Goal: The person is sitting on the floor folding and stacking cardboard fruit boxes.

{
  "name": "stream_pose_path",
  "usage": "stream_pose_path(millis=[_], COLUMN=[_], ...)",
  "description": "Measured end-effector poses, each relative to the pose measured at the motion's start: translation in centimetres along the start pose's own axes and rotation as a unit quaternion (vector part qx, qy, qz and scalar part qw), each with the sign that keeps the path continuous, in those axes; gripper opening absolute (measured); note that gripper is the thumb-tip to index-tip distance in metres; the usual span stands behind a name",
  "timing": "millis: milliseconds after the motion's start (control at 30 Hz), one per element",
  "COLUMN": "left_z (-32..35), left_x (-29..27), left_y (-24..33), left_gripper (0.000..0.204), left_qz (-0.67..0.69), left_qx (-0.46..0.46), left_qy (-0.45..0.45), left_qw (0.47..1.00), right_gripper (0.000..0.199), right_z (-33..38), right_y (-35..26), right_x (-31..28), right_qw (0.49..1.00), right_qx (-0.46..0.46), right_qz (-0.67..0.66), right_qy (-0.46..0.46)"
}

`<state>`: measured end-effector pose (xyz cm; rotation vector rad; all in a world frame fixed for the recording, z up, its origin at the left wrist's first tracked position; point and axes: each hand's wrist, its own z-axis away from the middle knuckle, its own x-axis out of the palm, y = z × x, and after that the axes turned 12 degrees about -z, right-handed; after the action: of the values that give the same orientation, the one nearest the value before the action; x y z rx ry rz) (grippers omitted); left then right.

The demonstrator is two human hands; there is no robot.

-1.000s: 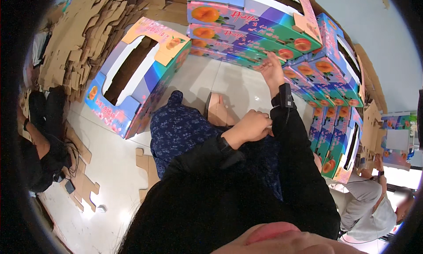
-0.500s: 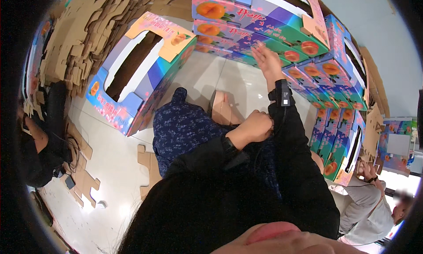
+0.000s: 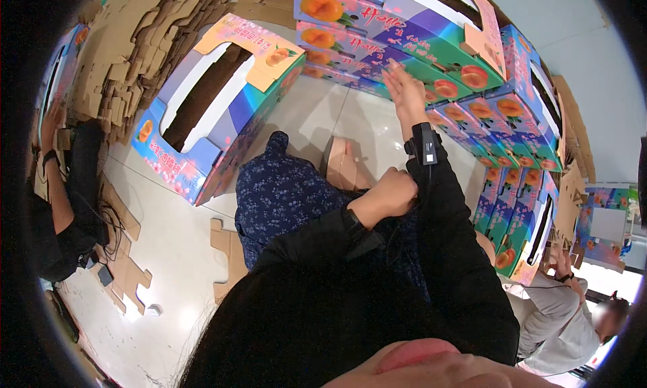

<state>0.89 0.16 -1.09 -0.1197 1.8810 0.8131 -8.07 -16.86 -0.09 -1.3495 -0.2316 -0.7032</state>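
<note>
My right hand is raised with its fingers stretched out and holds nothing. It is in front of the stacked fruit cartons, and a black band with a small device sits around its wrist. My left hand is closed at my right forearm, gripping the black sleeve; its fingertips are partly hidden. To the left, a printed fruit carton with a long opening in its top stands on the floor, apart from both hands.
Flattened cardboard is piled at the far left. Loose cardboard pieces lie on the tiled floor. More cartons stand at right. One person's arm shows at left; another person in grey sits at lower right.
My right hand has shifted slightly left, and its wrist has turned a little. My left hand stays at the sleeve. The person at left has reached their arm up toward a carton.
</note>
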Motion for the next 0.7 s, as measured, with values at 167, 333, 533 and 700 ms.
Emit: stream_pose_path(millis=[167,333,533,700], left_z=[0.0,-0.1,-0.4,-0.1], left_x=[0.4,0.0,0.3,0.2], left_y=[0.1,0.3,-0.1,-1.0], left_gripper=[0.015,0.016,0.017,0.020], left_qz=[-0.001,0.007,0.009,0.018], left_qx=[-0.010,-0.002,-0.001,-0.008], left_qy=[0.023,0.016,0.019,0.008], left_qw=[1.000,1.000,1.000,1.000], right_gripper=[0.037,0.039,0.036,0.030], right_z=[-0.8,-1.1,-0.8,3.3], right_y=[0.5,0.0,-0.7,-1.9], right_x=[-0.1,0.2,-0.8,-4.0], right_qw=[1.000,1.000,0.999,0.989], right_qx=[-0.026,-0.015,0.026,0.053], right_qz=[-0.012,-0.004,-0.013,-0.131], right_qy=[0.003,-0.002,-0.030,-0.045])
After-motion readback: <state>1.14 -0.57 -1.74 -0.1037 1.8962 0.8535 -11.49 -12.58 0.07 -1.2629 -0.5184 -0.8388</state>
